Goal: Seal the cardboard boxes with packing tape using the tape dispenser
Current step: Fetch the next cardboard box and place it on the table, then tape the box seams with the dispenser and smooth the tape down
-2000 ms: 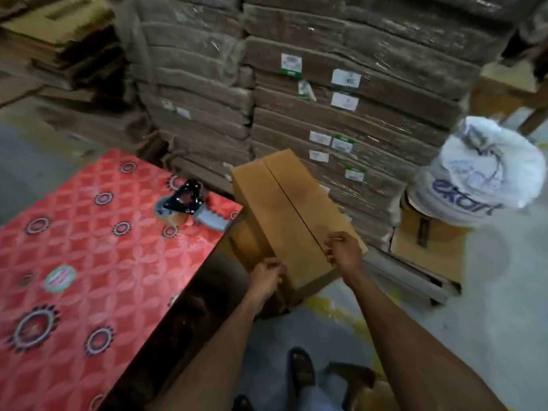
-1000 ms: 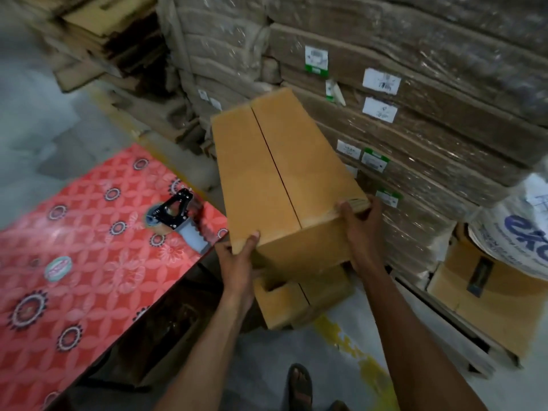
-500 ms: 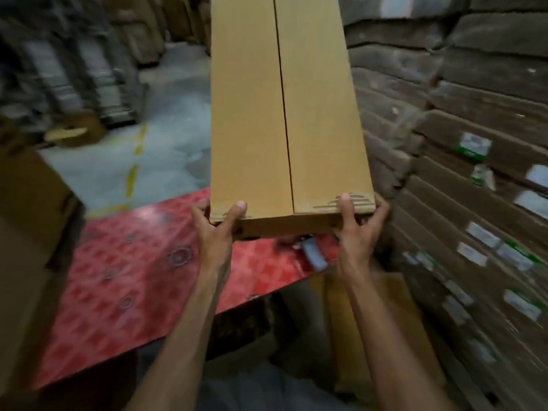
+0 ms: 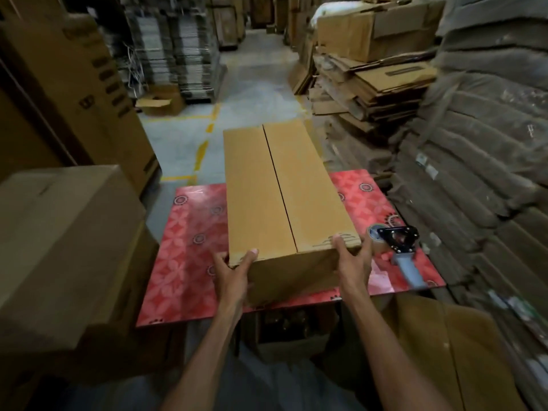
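Note:
A long cardboard box [image 4: 281, 191] lies lengthwise on the red patterned table [image 4: 184, 262], its two top flaps meeting in an untaped seam down the middle. My left hand [image 4: 234, 271] grips the near left corner, thumb on top. My right hand [image 4: 353, 259] grips the near right corner the same way. The tape dispenser [image 4: 398, 241], black frame with a grey handle and a roll of tape, lies on the table just right of the box, close to my right hand.
A large brown carton [image 4: 59, 247] stands at the left edge of the table. Wrapped stacks of flat cardboard [image 4: 474, 158] rise on the right. Another carton [image 4: 444, 351] sits low at the near right. An aisle of grey floor [image 4: 231, 93] runs ahead.
I lifted the box from the floor by the stacks, swung it round to face the aisle, and lowered it onto the red table. Both hands kept their hold on its near end.

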Demonstrator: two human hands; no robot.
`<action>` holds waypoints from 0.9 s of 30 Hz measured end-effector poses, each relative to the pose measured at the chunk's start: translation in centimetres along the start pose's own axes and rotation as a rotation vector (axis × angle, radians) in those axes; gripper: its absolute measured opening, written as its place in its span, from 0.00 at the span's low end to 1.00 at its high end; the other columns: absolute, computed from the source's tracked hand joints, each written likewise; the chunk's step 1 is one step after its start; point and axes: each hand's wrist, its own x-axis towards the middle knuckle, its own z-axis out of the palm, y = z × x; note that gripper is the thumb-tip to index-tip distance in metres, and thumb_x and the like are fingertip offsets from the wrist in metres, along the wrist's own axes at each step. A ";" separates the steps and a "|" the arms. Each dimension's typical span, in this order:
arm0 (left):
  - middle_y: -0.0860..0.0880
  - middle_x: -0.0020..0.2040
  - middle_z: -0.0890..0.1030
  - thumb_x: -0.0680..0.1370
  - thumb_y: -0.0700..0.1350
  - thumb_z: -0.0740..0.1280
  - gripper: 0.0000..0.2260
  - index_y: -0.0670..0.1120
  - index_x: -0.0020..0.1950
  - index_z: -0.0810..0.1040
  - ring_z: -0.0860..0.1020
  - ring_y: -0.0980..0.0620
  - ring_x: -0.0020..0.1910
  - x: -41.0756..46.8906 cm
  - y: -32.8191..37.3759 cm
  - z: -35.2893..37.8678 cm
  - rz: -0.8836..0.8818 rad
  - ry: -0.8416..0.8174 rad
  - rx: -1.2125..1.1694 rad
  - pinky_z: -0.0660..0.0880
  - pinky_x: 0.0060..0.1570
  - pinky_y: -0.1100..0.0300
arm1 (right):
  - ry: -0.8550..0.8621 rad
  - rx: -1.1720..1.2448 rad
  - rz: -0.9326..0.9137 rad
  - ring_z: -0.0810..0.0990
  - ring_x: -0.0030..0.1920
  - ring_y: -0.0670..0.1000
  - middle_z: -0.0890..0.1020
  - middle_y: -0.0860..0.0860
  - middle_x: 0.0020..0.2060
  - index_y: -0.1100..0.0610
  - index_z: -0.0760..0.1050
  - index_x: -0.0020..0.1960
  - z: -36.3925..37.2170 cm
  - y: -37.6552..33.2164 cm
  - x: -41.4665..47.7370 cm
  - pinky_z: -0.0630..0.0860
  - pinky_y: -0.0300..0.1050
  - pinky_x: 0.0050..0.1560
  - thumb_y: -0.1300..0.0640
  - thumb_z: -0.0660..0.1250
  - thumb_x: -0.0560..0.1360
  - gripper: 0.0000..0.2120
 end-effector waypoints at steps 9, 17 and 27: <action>0.47 0.59 0.78 0.69 0.58 0.74 0.31 0.50 0.64 0.63 0.79 0.44 0.53 6.1 1.2 0.4 0.033 -0.091 0.423 0.76 0.55 0.46 | 0.007 -0.165 0.084 0.79 0.62 0.57 0.80 0.53 0.63 0.52 0.74 0.70 -2.0 1.9 4.6 0.74 0.59 0.64 0.34 0.56 0.80 0.28; 0.44 0.81 0.58 0.72 0.69 0.69 0.42 0.54 0.80 0.57 0.59 0.42 0.78 14.9 4.4 3.8 0.288 -0.306 0.873 0.59 0.75 0.43 | 0.102 -0.960 0.172 0.76 0.61 0.66 0.78 0.63 0.59 0.60 0.70 0.65 -10.6 8.0 16.1 0.75 0.61 0.60 0.45 0.67 0.73 0.26; 0.45 0.81 0.55 0.60 0.80 0.65 0.48 0.69 0.77 0.54 0.61 0.39 0.77 17.2 4.2 5.8 0.260 -0.250 0.864 0.65 0.71 0.35 | -0.022 -1.117 0.311 0.82 0.52 0.61 0.83 0.61 0.52 0.64 0.77 0.55 -11.4 12.7 22.9 0.74 0.47 0.44 0.56 0.67 0.78 0.12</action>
